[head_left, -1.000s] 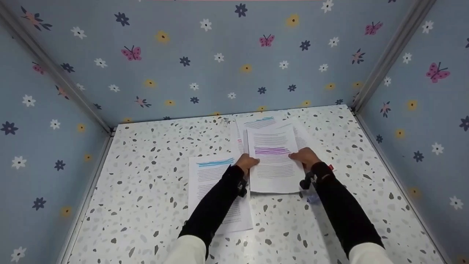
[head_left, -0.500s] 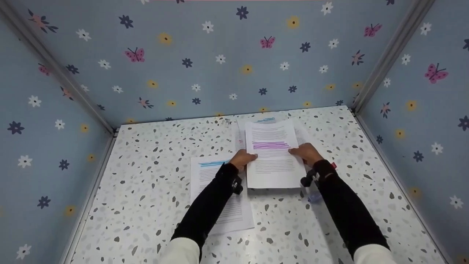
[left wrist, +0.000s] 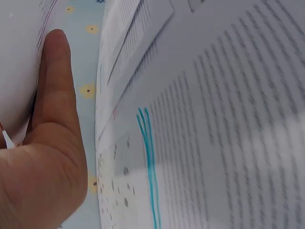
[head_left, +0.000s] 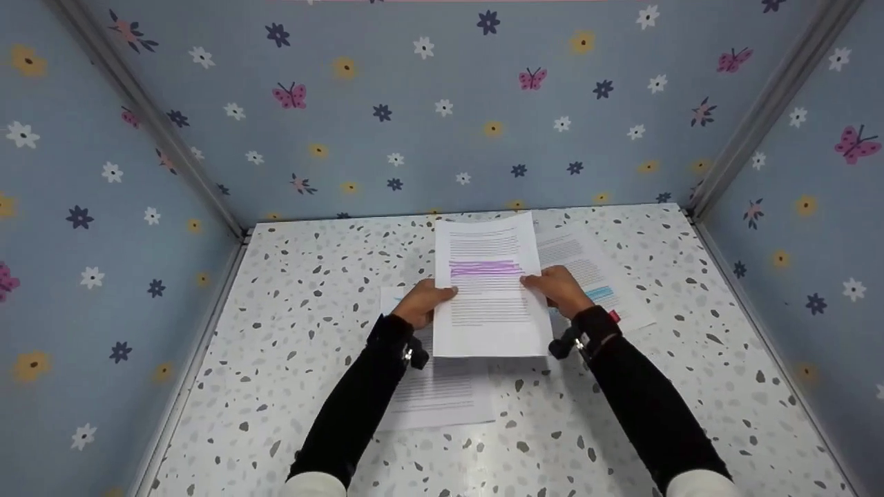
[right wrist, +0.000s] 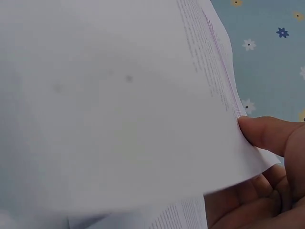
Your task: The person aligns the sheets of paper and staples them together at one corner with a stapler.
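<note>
In the head view, a printed sheet of paper (head_left: 490, 335) with purple highlighted lines is held up off the table by both hands. My left hand (head_left: 421, 304) pinches its left edge, thumb on the printed face. At the right edge my right hand (head_left: 565, 291) grips it the same way; the right wrist view shows that thumb (right wrist: 267, 133) on top and curled fingers beneath. Below the left hand lies another printed sheet (head_left: 442, 407), partly covered; its blue highlighting shows in the left wrist view. Whether the held paper is one sheet or more, I cannot tell.
More printed paper (head_left: 587, 259), with a blue highlighted patch, lies at the right behind my right hand. The speckled white table (head_left: 297, 331) is enclosed by a flowered blue back wall (head_left: 456, 83) and side walls.
The held sheet has moved left, away from the papers at the right and over the left sheet. A blue highlighted patch at the right is now uncovered. Both hands keep their grip.
</note>
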### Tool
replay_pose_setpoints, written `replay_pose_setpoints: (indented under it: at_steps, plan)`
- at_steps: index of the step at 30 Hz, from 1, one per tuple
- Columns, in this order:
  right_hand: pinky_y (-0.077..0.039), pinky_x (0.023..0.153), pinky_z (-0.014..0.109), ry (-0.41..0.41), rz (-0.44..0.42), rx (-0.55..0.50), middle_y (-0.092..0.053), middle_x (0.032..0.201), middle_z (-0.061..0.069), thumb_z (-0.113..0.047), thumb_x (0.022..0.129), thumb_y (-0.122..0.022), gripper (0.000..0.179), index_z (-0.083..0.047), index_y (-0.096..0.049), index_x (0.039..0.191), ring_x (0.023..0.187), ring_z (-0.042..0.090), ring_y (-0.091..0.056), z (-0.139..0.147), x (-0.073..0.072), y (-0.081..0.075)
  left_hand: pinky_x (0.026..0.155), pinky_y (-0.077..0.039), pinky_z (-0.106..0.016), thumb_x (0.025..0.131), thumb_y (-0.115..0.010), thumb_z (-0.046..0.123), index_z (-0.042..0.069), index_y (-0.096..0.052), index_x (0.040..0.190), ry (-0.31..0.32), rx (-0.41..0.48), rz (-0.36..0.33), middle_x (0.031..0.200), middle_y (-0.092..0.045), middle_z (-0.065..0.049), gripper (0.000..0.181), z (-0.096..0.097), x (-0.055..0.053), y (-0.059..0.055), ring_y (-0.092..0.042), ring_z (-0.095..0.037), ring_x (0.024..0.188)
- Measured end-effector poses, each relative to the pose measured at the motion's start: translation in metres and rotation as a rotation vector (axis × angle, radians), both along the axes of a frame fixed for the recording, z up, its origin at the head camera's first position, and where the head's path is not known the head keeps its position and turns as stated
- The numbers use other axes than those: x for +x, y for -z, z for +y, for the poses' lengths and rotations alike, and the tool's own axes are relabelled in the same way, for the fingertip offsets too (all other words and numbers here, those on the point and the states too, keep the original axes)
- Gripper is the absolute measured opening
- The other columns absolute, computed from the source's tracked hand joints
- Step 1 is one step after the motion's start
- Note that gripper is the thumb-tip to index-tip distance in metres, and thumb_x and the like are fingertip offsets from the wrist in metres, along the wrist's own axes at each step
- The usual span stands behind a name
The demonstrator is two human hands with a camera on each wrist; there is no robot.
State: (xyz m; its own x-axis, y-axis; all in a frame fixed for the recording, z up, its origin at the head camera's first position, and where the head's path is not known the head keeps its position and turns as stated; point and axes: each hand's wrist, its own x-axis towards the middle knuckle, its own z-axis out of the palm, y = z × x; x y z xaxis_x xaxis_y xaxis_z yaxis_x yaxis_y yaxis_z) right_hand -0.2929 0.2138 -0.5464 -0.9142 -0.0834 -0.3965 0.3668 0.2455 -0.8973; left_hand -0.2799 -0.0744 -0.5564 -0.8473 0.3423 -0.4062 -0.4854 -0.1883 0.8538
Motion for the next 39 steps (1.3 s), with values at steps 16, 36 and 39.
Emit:
replay_pose_setpoints:
  at_steps: [16,36,39]
  plan:
    - [-0.053,0.063,0.03,-0.043,0.038,-0.017,-0.072,0.084,0.009,-0.024,0.097,-0.071,0.026,0.001,-0.067,0.09,0.067,0.015,-0.063,-0.036,0.011,-0.001,0.084,-0.059,-0.041,0.105,-0.052,0.002,-0.011,-0.053,0.134,-0.005,0.041,0.038,0.112,-0.071,-0.022,0.032,-0.043,0.019,-0.007,-0.073,-0.03,0.095]
    - [-0.056,0.06,0.029,-0.111,0.089,-0.013,-0.074,0.086,0.012,-0.023,0.094,-0.074,0.026,0.004,-0.075,0.096,0.068,0.016,-0.067,-0.096,0.041,0.023,0.085,-0.058,-0.042,0.104,-0.053,0.004,-0.011,-0.054,0.135,-0.031,-0.039,0.035,0.114,-0.07,-0.024,0.034,-0.106,0.06,0.012,-0.073,-0.033,0.098]
    - [-0.056,0.061,0.031,-0.12,0.09,-0.021,-0.074,0.088,0.013,-0.023,0.095,-0.074,0.026,0.003,-0.075,0.098,0.068,0.016,-0.067,-0.102,0.042,0.021,0.084,-0.058,-0.041,0.104,-0.053,0.003,-0.01,-0.054,0.135,-0.039,-0.035,0.047,0.114,-0.07,-0.024,0.034,-0.112,0.061,0.011,-0.073,-0.032,0.097]
